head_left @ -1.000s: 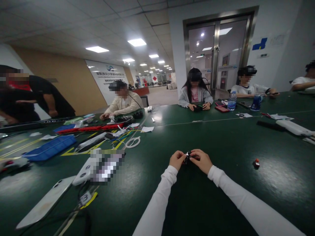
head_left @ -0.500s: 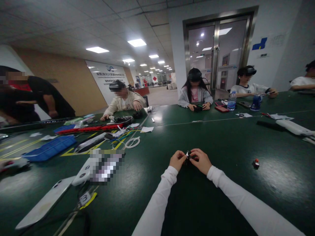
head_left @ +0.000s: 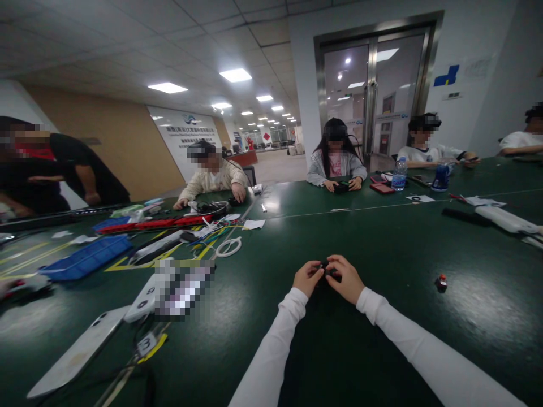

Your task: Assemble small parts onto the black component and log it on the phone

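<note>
The small dark object looks black, its outline mostly hidden by the fingers, so its exact shape cannot be told. It sits between the two hands, at the fingertips, above the green table. The left hand pinches it from the left, thumb and fingers closed on it; the right hand grips from the right, its fingers curled around that side.
</note>
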`<state>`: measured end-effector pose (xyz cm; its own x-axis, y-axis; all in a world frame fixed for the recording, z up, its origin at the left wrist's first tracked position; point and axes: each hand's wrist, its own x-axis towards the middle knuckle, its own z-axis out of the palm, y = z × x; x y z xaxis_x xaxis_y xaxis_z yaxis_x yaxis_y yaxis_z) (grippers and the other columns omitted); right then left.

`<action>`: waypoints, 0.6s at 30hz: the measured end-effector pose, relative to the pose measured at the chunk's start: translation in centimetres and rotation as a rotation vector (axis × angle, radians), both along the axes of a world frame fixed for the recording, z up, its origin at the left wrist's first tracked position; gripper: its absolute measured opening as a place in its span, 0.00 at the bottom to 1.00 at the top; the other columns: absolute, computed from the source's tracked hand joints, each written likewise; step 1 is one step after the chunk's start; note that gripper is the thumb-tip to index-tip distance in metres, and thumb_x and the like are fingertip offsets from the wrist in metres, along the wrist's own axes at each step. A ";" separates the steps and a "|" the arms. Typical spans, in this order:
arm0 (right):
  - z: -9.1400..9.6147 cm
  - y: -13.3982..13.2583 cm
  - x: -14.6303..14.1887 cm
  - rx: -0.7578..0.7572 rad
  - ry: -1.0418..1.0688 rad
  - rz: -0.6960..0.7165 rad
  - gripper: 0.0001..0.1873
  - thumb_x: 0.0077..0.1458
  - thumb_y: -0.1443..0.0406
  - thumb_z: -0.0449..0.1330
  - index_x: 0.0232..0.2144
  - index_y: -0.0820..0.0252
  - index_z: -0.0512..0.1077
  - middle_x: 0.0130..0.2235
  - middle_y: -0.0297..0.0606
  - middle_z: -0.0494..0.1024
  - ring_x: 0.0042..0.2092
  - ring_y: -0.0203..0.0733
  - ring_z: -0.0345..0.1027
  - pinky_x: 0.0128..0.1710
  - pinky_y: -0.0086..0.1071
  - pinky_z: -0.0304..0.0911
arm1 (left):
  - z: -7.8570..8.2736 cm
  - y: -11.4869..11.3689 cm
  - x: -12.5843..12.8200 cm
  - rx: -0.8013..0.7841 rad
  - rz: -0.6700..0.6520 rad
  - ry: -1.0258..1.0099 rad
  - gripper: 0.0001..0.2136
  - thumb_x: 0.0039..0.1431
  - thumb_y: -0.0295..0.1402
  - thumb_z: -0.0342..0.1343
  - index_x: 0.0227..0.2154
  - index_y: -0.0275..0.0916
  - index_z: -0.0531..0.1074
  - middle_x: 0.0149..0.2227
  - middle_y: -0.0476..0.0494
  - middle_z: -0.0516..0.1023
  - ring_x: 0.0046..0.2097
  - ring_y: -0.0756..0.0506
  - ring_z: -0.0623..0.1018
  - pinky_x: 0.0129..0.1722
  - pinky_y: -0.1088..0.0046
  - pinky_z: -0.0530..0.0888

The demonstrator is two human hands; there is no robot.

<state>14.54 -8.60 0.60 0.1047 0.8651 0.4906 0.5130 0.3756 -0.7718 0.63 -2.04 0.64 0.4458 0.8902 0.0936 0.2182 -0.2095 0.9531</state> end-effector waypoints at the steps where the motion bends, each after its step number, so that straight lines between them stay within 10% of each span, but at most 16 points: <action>1: 0.0 0.0 0.0 0.003 -0.001 0.000 0.06 0.43 0.69 0.55 0.29 0.59 0.68 0.44 0.41 0.63 0.46 0.45 0.61 0.40 0.40 0.65 | 0.0 0.0 0.0 0.003 -0.004 -0.002 0.16 0.44 0.36 0.55 0.37 0.35 0.67 0.31 0.42 0.74 0.34 0.47 0.74 0.30 0.72 0.70; 18: 0.2 0.0 -0.1 0.015 0.021 0.016 0.07 0.43 0.70 0.55 0.29 0.59 0.68 0.38 0.40 0.66 0.41 0.42 0.63 0.33 0.33 0.67 | -0.6 0.4 0.0 0.053 0.040 0.005 0.15 0.43 0.37 0.56 0.35 0.35 0.68 0.31 0.42 0.74 0.33 0.48 0.73 0.34 0.71 0.70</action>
